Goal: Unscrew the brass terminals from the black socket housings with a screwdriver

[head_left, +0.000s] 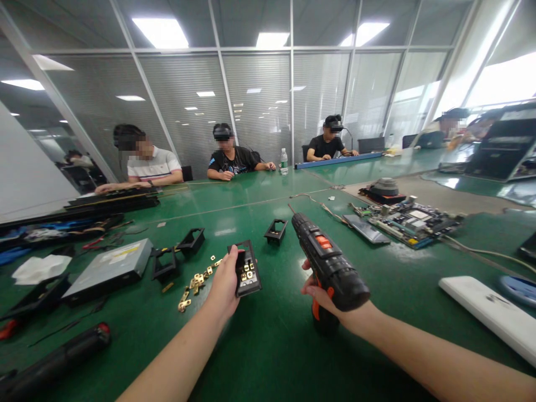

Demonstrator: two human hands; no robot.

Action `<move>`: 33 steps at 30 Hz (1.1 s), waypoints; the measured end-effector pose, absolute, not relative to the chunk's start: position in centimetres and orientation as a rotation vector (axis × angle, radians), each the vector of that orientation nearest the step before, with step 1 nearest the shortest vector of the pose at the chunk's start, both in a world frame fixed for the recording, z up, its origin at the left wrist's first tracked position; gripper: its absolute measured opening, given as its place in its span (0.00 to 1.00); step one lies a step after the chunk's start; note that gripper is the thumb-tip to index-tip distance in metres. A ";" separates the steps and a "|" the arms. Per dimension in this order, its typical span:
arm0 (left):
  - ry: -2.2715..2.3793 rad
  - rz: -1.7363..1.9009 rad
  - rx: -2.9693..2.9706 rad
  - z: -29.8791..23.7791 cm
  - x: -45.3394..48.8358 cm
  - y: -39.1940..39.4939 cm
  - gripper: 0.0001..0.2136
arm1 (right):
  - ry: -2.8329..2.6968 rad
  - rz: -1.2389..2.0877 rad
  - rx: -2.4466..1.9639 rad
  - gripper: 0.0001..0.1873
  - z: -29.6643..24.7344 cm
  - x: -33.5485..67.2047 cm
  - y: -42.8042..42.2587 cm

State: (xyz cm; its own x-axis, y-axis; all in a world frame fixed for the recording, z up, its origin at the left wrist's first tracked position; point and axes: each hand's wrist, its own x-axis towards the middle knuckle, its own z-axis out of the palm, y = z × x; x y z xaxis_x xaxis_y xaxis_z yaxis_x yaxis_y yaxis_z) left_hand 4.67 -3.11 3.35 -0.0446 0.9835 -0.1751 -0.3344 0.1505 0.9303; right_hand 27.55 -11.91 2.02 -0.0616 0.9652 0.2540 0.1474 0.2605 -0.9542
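My right hand (315, 286) is wrapped round the grip of a black and orange cordless drill (330, 254), its thin bit pointing forward and to the left. In my left hand (228, 279) is a black rectangular socket frame (254, 286) with small brass pieces inside it; my thumb lies over its near left edge. Left of that hand, loose brass pieces (196, 283) are scattered on the green table (268, 346). Similar black frames stand around: one ahead (275, 230), and two to the left, a farther frame (191, 241) and a nearer frame (164, 263).
A silver disc drive (111, 271) and a black cylindrical tool (58, 357) lie at left. At right are a circuit board (414, 220), a phone (365, 229) and a white slab-shaped object (488, 312). Across the table sit several people; a bottle (284, 162) stands near them.
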 end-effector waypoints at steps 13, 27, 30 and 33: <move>1.015 1.161 0.736 1.1 6.1 -5.0 0.19 | -1.503 1.223 -0.988 0.28 2.7 27.8 -12.6; 1.144 1.264 0.686 1.6 2.6 -2.8 0.16 | -1.450 1.175 -0.921 0.34 1.6 27.4 -12.4; 1.135 1.263 0.697 1.2 2.6 -2.5 0.16 | -1.488 1.167 -0.847 0.36 1.7 28.1 -12.1; 1.127 1.264 0.706 0.8 2.6 -2.2 0.16 | -1.502 1.197 -0.790 0.39 1.3 28.9 -11.7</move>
